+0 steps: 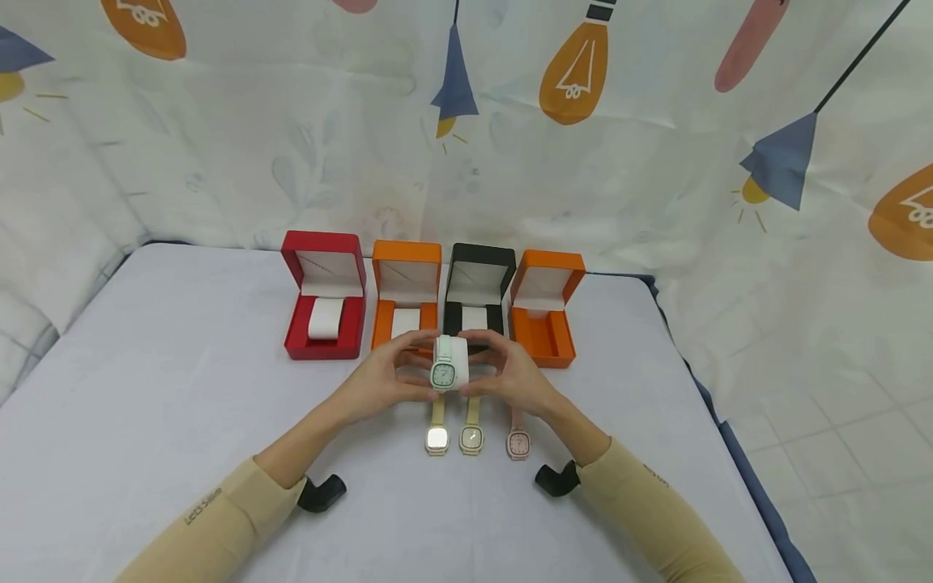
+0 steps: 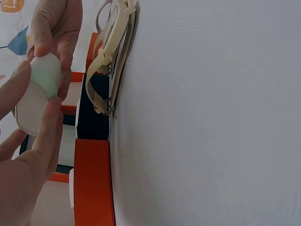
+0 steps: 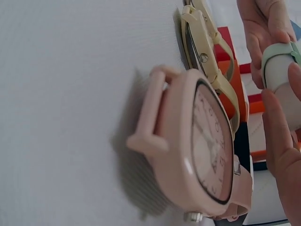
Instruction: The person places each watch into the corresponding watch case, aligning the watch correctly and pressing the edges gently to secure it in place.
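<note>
Just in front of the black open-lidded box [image 1: 483, 256], I have the left hand [image 1: 391, 372] pinching the mint-green square-faced watch [image 1: 443, 374] and the right hand [image 1: 516, 374] its rounded white cushion [image 1: 461, 362], probably light and compressible, best gripped by the ends.

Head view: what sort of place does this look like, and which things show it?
Perhaps a makeshift tabletop workspace, judging by the white-covered table, the lamp-patterned sheeting behind it, and the row of open boxes.
</note>
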The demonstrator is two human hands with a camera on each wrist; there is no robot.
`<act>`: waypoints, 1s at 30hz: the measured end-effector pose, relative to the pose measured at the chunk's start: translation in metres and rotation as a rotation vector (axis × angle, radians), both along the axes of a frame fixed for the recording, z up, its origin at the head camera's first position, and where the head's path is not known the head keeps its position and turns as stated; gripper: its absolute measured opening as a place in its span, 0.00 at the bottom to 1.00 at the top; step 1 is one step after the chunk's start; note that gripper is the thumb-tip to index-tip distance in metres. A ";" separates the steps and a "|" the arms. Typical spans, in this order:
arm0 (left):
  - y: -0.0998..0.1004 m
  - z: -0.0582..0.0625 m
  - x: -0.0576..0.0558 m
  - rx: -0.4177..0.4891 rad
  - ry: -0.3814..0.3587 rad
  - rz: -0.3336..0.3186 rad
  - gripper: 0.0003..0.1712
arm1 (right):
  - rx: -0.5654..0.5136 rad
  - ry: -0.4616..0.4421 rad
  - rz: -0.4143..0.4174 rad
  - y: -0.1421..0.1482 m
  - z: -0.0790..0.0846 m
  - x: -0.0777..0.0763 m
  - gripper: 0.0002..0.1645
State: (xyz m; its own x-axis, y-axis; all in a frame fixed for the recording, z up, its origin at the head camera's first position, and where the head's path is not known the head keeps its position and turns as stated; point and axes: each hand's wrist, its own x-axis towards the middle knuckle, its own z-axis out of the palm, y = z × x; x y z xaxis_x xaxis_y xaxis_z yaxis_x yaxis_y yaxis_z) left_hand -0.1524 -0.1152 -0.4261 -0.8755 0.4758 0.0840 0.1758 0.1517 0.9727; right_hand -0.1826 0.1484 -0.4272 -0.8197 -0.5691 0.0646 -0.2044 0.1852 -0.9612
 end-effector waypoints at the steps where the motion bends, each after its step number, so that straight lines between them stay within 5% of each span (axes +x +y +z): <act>1: 0.000 0.000 0.000 -0.005 0.004 0.003 0.50 | -0.005 -0.001 -0.001 0.000 0.000 0.000 0.46; 13: 0.002 0.001 0.001 -0.044 -0.001 0.053 0.48 | -0.019 0.001 -0.005 -0.002 -0.001 0.000 0.44; 24: -0.005 -0.001 -0.003 -0.032 -0.028 -0.030 0.46 | 0.001 -0.010 0.009 -0.002 0.001 0.000 0.44; 30: -0.006 -0.003 -0.002 -0.032 -0.006 -0.022 0.46 | -0.010 -0.024 0.012 -0.002 0.000 0.000 0.44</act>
State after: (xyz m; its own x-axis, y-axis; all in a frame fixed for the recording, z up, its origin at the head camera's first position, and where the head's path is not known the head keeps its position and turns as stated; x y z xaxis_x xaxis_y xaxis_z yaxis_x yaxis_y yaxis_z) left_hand -0.1546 -0.1214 -0.4286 -0.8652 0.4974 0.0635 0.1737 0.1785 0.9685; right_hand -0.1828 0.1466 -0.4270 -0.8143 -0.5782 0.0504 -0.1830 0.1733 -0.9677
